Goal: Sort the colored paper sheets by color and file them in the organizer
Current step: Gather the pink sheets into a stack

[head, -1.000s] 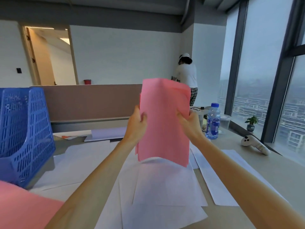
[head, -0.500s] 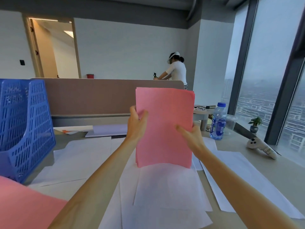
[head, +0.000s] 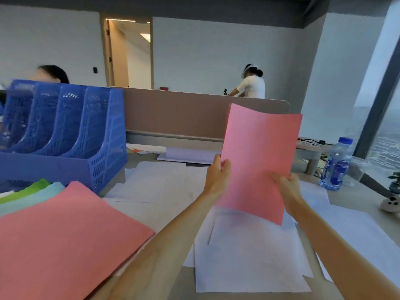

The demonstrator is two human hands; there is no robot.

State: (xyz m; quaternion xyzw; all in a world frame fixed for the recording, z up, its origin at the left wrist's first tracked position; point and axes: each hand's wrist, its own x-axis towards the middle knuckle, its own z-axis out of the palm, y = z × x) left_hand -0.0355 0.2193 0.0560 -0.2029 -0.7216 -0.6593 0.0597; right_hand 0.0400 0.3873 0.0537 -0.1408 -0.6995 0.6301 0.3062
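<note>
Pink sheets (head: 258, 156) blank; bottle (head: 335, 167) label blue, text unreadable.

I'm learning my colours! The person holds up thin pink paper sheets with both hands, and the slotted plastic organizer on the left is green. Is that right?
Not quite. The head view shows the slotted plastic organizer is blue, not green. The rest is right: the left hand and the right hand both hold up the thin pink paper sheets.
</note>
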